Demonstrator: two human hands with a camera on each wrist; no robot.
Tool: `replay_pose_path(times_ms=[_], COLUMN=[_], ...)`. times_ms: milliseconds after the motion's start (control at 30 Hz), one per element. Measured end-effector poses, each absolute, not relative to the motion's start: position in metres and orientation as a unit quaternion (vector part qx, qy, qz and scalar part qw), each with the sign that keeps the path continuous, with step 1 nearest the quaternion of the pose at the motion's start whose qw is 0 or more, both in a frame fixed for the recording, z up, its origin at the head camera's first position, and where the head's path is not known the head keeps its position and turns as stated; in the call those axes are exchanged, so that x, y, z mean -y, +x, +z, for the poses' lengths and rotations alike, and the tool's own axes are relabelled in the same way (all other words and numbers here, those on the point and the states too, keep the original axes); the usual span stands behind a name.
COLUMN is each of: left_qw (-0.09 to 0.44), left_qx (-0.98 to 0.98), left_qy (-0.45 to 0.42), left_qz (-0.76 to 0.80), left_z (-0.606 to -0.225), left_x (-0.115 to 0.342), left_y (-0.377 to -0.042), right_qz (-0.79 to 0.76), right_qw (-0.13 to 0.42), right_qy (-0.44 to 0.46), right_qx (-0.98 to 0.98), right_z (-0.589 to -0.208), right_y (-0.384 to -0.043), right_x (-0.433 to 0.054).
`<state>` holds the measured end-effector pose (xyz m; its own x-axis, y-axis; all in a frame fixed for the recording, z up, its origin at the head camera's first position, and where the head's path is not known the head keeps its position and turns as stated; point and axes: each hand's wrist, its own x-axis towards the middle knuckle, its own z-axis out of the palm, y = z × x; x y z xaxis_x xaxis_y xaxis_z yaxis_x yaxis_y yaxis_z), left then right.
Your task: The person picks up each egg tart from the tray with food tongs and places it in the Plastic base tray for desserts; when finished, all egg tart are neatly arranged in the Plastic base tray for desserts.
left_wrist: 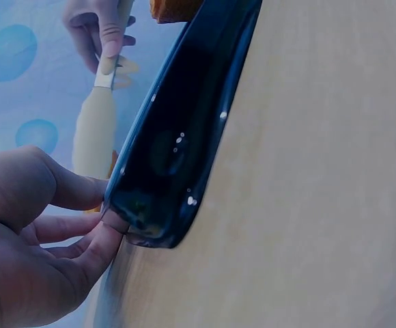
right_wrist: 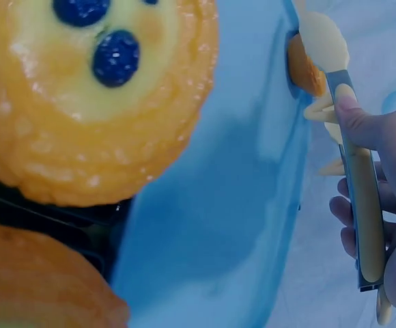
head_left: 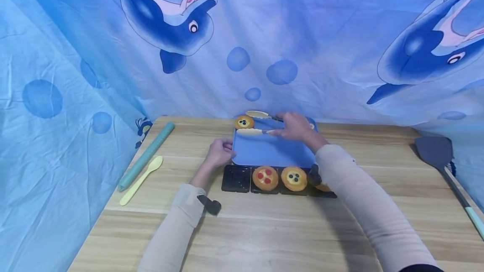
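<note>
My right hand [head_left: 295, 127] holds a pair of tongs [right_wrist: 365, 205] with cream-coloured tips over the back of a blue tray [head_left: 272, 150]. The spread tips stand on either side of a tart with dark berries [head_left: 243, 122] at the tray's far left corner. At the tray's left edge, near its front corner, my left hand [head_left: 220, 153] pinches the rim between thumb and fingers. A black compartment tray [left_wrist: 177, 130] lies along the blue tray's front. In it sit a red-topped tart [head_left: 265, 178], a berry tart [head_left: 293, 179] and, partly behind my right sleeve, another tart [head_left: 323, 187].
On the table's left lie a teal rolling pin [head_left: 146, 156] and a pale yellow spoon [head_left: 141, 180]. A dark spatula [head_left: 435, 152] with a long handle lies along the right edge. Blue curtains [head_left: 317, 45] with dolphins hang behind and beside the table.
</note>
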<state>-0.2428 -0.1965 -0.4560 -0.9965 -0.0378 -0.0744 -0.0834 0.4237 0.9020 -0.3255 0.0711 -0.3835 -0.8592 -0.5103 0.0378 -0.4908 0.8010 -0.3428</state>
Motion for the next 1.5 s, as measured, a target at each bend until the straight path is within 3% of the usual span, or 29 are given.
replay_pose_path(times_ms=[967,1233,1500], left_qw=[0.031,0.029,0.022], left_qx=[-0.841,-0.845,-0.85], left_qy=[-0.05,-0.047,-0.039], left_qz=[0.537,0.532,0.524], left_z=[-0.448,-0.453,-0.454], left_x=[0.19,0.192,0.196], left_y=[-0.242,-0.241,-0.242], right_qz=[-0.161,-0.181,-0.17], right_qw=[-0.017,-0.012,-0.067], right_qy=[-0.248,-0.272,-0.328], right_qx=[-0.955,-0.945,-0.927], right_z=[-0.375,-0.358,-0.341], right_y=[-0.32,-0.303,-0.276], right_x=[-0.076,-0.087,-0.099])
